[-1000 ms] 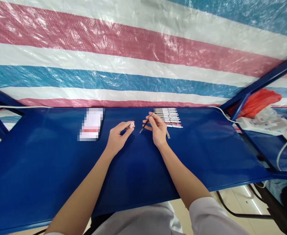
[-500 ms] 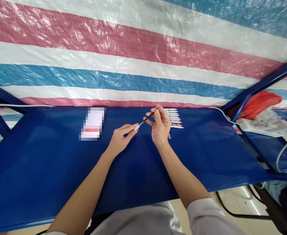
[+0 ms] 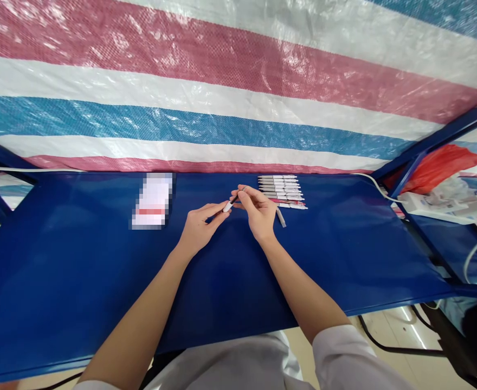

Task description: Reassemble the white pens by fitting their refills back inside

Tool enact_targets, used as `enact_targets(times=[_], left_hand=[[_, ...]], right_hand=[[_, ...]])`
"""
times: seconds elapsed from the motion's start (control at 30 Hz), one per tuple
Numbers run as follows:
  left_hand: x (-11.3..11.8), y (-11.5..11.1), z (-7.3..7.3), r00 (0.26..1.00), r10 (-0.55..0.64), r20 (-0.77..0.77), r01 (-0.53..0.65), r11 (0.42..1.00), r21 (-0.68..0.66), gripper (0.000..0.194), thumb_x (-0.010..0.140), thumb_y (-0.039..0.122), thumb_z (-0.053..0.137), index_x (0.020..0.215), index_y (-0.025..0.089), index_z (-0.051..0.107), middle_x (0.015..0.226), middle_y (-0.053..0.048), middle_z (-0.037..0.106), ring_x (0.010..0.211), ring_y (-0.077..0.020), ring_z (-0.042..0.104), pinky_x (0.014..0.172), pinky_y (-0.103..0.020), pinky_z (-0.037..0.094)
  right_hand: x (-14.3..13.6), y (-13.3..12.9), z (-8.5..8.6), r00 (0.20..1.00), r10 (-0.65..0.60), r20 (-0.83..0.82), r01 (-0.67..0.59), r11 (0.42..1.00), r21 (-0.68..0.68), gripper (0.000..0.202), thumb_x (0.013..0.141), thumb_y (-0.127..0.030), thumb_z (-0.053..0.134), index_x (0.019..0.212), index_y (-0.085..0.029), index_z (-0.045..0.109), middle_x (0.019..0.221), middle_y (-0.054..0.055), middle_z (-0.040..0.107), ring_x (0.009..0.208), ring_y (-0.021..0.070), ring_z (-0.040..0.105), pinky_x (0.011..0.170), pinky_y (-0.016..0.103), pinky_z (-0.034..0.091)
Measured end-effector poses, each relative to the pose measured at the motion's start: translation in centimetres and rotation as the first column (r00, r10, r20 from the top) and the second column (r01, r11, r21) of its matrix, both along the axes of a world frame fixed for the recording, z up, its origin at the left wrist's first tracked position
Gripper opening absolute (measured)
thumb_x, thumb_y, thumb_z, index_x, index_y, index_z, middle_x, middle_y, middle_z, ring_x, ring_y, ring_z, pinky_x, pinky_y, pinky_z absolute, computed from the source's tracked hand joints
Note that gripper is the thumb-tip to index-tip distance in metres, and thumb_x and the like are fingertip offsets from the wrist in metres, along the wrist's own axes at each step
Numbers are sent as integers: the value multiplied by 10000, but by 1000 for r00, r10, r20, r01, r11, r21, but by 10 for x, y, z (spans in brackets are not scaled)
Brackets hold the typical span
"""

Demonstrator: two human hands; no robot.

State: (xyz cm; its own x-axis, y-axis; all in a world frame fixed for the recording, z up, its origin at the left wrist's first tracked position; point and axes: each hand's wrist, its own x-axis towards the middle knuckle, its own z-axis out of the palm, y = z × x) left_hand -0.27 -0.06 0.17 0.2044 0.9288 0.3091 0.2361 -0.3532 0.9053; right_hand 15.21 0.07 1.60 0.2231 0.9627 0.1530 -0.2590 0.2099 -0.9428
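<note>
My left hand pinches a short white pen part between thumb and fingertips. A dark pen refill stands partly inside that part, tilted up to the right. Its upper end is gripped by the thumb and fingers of my right hand, where a small metallic tip shows. Just right of my right hand, a loose grey pen barrel lies on the blue table. Behind it is a row of several white pens, with a red one among those nearest me.
The blue table runs across in front of me, with a phone-like pixelated rectangle at its back left. A striped tarpaulin hangs behind. On the right are a blue frame post, a red plastic bag and a white cable.
My right hand has moved left and closer to my left hand, and less of the refill shows between them. The row of pens and the grey barrel are more exposed.
</note>
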Motion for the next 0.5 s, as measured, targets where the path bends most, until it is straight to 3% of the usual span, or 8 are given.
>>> enact_targets(times=[0.17,0.5], left_hand=[[-1,1,-1,999,25,-20,-25,1000,19,270,858,350,677,1106,278,754,989,-33,761,867,-209,697,827,-339,547],[0,-1,0,997,58,-51,-56,998,32,270,848,366,671,1085,275,761,948,-35,760,816,-204,685,760,-333,543]], right_hand=[[-1,-2,-3,998,-12,58,11,1000,17,232,792,-404,719,949,-235,740,945,19,770,868,177,736,714,308,636],[9,-1,2,977,56,207,-40,996,-77,291,797,-458,693,966,-229,754,905,12,771,874,182,732,659,277,639]])
